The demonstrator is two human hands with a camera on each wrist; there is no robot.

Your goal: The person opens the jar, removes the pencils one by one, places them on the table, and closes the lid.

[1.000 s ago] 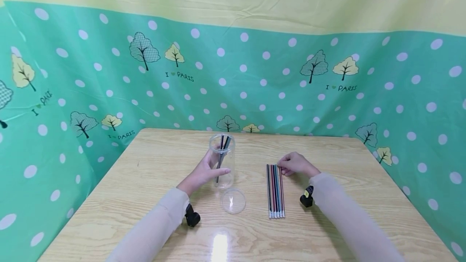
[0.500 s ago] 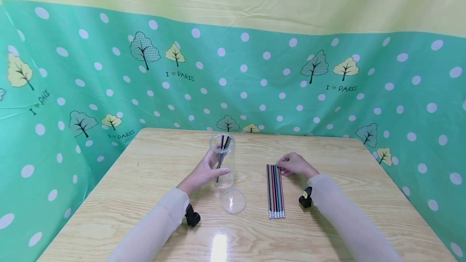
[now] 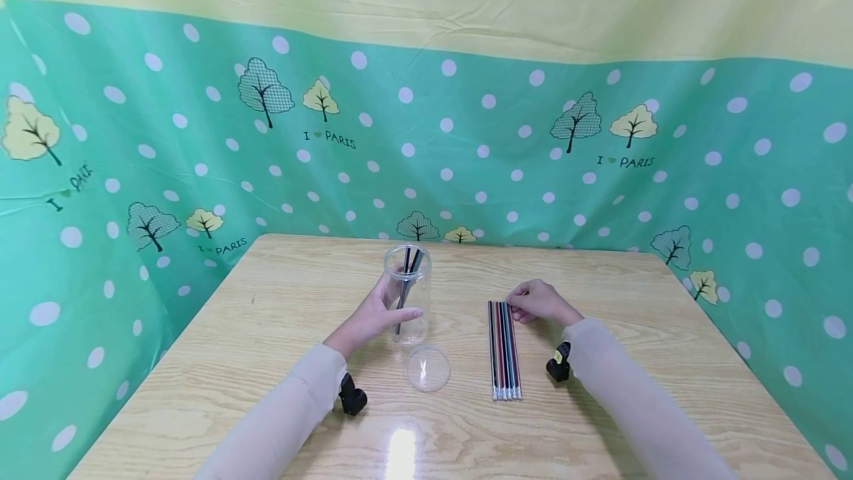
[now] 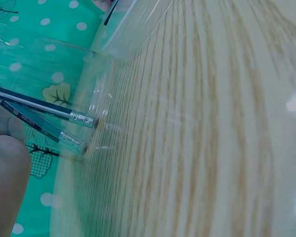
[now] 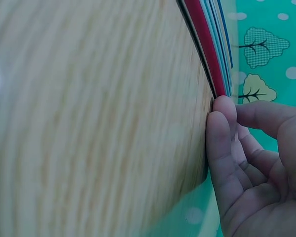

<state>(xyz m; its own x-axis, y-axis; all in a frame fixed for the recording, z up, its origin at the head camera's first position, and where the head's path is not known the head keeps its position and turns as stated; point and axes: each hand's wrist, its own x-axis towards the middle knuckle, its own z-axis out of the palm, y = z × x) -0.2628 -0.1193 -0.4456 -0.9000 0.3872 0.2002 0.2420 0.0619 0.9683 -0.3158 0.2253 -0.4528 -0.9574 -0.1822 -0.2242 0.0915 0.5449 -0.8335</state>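
Observation:
My left hand (image 3: 366,322) grips a clear jar (image 3: 424,295) that stands upright, thumb in front and fingers behind. Several dark pencils (image 3: 412,267) lean inside it; the left wrist view shows their metal ferrules (image 4: 81,118) down at the jar's base. To the right, a row of several pencils (image 3: 504,354) lies side by side, eraser ends nearest me. My right hand (image 3: 541,302) is at their far end, thumb and fingertips pinching the tip of the outermost reddish pencil (image 5: 207,44). That tip is hidden by the fingers in the right wrist view.
A round clear lid (image 3: 428,369) lies on the wooden table (image 3: 300,406) just in front of the jar. A green and yellow printed curtain (image 3: 466,110) hangs behind the table and along its sides.
Almost nothing differs. My right hand and wrist have shifted very slightly left, while the jar, the lid and the pencil row stay in place.

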